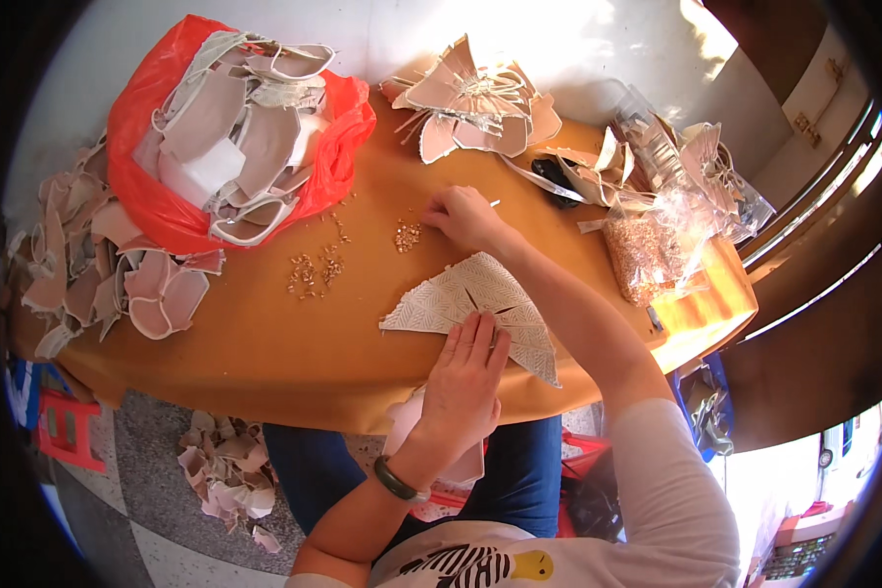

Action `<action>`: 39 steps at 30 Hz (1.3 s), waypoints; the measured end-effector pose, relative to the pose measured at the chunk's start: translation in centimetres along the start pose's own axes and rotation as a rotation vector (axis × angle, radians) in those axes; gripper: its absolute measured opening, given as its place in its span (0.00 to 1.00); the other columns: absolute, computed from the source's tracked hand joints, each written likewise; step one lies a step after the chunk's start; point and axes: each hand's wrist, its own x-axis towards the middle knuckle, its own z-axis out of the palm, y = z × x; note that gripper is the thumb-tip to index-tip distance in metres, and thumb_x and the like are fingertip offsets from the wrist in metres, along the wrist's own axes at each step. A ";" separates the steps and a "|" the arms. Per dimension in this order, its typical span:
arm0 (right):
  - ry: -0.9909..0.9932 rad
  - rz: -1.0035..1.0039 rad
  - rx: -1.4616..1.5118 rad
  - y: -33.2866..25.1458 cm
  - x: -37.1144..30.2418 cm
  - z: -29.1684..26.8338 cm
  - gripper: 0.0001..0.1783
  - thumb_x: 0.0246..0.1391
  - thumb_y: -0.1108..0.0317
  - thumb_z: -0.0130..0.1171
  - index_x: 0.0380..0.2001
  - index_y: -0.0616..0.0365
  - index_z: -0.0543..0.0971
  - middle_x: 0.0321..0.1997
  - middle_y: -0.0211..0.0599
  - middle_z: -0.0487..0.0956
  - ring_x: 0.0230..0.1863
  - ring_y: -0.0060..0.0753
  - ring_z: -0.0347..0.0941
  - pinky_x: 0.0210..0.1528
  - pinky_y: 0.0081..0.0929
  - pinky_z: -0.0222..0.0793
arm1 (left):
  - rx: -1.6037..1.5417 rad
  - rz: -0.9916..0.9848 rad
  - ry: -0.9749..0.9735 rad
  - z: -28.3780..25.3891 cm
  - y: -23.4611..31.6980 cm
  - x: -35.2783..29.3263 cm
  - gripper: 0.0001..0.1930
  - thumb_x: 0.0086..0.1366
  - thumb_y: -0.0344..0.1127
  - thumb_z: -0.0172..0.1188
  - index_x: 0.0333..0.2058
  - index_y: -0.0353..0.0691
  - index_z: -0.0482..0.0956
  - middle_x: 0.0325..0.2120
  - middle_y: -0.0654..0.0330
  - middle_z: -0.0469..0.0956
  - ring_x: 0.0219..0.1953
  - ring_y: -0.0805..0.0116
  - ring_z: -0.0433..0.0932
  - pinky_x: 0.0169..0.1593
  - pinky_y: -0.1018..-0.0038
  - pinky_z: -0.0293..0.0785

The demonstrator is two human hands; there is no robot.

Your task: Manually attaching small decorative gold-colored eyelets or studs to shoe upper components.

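Note:
My left hand (465, 377), with a dark bangle on its wrist, lies with fingers stretched over a flat, white, curved piece (431, 299) near the table's front edge. The piece has an embossed pattern and a few dark slits. A pale pinkish panel (402, 421) shows below that hand, over my lap, partly hidden by it. Beyond the white piece, my right hand (461, 216) has its fingers curled in a pinch beside a small heap of tiny gold-coloured bits (408, 235). Anything between those fingertips is hidden. More gold-coloured bits (316, 272) lie scattered to the left.
A red plastic bag (338, 147) full of pale curved pieces stands far left, with a loose pile (167, 289) beside it. Tied pieces (480, 98) sit at the back. On the right is a clear bag of gold-coloured bits (642, 255). More pieces (227, 465) lie on the floor.

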 end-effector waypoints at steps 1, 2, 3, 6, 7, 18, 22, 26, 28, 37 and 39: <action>-0.015 -0.011 0.035 -0.6 -0.7 -0.6 0.10 0.50 0.64 0.65 0.34 0.57 0.85 0.32 0.41 0.85 0.36 0.37 0.81 0.41 0.34 0.75 | 0.040 -0.020 -0.008 0.1 0.0 -0.2 0.39 0.43 0.29 0.64 0.58 0.34 0.65 0.62 0.42 0.62 0.67 0.45 0.60 0.70 0.56 0.54; -0.031 -0.022 0.071 -1.2 -1.5 -1.2 0.09 0.51 0.65 0.65 0.34 0.57 0.85 0.31 0.40 0.84 0.36 0.35 0.81 0.41 0.33 0.74 | 0.081 -0.041 -0.016 0.2 -0.1 -0.3 0.39 0.44 0.30 0.65 0.59 0.33 0.64 0.62 0.42 0.61 0.67 0.45 0.60 0.70 0.56 0.54; -0.036 -0.026 0.072 -1.6 -2.8 -2.3 0.09 0.51 0.65 0.65 0.34 0.57 0.85 0.31 0.40 0.84 0.36 0.35 0.81 0.41 0.33 0.74 | 0.082 -0.047 -0.014 0.2 0.0 -0.4 0.39 0.44 0.30 0.65 0.59 0.33 0.64 0.62 0.42 0.61 0.67 0.45 0.60 0.70 0.56 0.54; -0.351 0.001 0.335 -1.6 -7.9 -5.2 0.08 0.52 0.67 0.64 0.33 0.59 0.84 0.31 0.38 0.83 0.35 0.31 0.79 0.40 0.30 0.73 | 0.118 -0.024 -0.030 0.6 0.4 0.1 0.40 0.44 0.32 0.67 0.59 0.33 0.63 0.62 0.41 0.59 0.67 0.44 0.59 0.71 0.56 0.53; -0.372 -0.058 0.341 -1.8 -9.1 -5.2 0.07 0.52 0.68 0.64 0.33 0.60 0.84 0.31 0.37 0.82 0.34 0.30 0.78 0.40 0.29 0.72 | 0.105 -0.033 -0.043 0.4 0.2 0.0 0.40 0.44 0.32 0.66 0.59 0.32 0.63 0.63 0.40 0.59 0.67 0.44 0.58 0.71 0.56 0.53; -0.331 0.007 0.447 -1.7 -11.2 -3.6 0.06 0.52 0.72 0.66 0.33 0.62 0.84 0.33 0.33 0.78 0.35 0.25 0.75 0.38 0.23 0.72 | 0.069 -0.029 -0.057 0.0 0.2 -0.2 0.40 0.45 0.32 0.65 0.60 0.31 0.63 0.64 0.38 0.57 0.69 0.44 0.56 0.71 0.56 0.52; -0.330 0.046 0.403 -1.8 -10.9 -3.3 0.06 0.51 0.71 0.67 0.31 0.62 0.83 0.30 0.31 0.79 0.32 0.22 0.75 0.35 0.22 0.72 | 0.065 -0.045 -0.070 -0.2 0.2 -0.1 0.40 0.45 0.32 0.65 0.60 0.31 0.62 0.64 0.38 0.57 0.69 0.44 0.55 0.71 0.56 0.51; -0.352 0.167 0.443 -1.4 -10.0 -2.9 0.08 0.44 0.69 0.71 0.27 0.59 0.84 0.25 0.34 0.81 0.30 0.26 0.78 0.32 0.25 0.73 | 0.080 -0.043 -0.059 0.1 0.1 -0.3 0.41 0.46 0.32 0.65 0.61 0.32 0.62 0.65 0.39 0.56 0.69 0.45 0.55 0.72 0.57 0.51; -0.387 0.166 0.358 -1.6 -9.3 -3.6 0.09 0.42 0.67 0.73 0.27 0.58 0.83 0.25 0.34 0.82 0.29 0.26 0.78 0.32 0.25 0.73 | 0.087 -0.044 -0.065 0.0 0.1 -0.3 0.41 0.46 0.32 0.65 0.61 0.32 0.62 0.65 0.39 0.56 0.70 0.45 0.55 0.72 0.57 0.51; -0.556 0.197 0.153 -2.3 -7.2 -4.7 0.13 0.40 0.63 0.77 0.26 0.58 0.84 0.24 0.30 0.82 0.28 0.22 0.76 0.31 0.24 0.71 | 0.130 -0.066 -0.025 1.0 0.6 -0.7 0.41 0.47 0.34 0.66 0.62 0.33 0.62 0.65 0.39 0.56 0.70 0.45 0.53 0.71 0.55 0.50; -0.584 0.206 0.145 -2.4 -7.1 -4.6 0.13 0.39 0.62 0.77 0.25 0.58 0.84 0.24 0.30 0.82 0.28 0.22 0.76 0.31 0.24 0.71 | 0.133 -0.104 -0.013 1.5 1.4 -0.8 0.41 0.48 0.34 0.66 0.62 0.33 0.62 0.65 0.38 0.56 0.70 0.44 0.52 0.71 0.54 0.50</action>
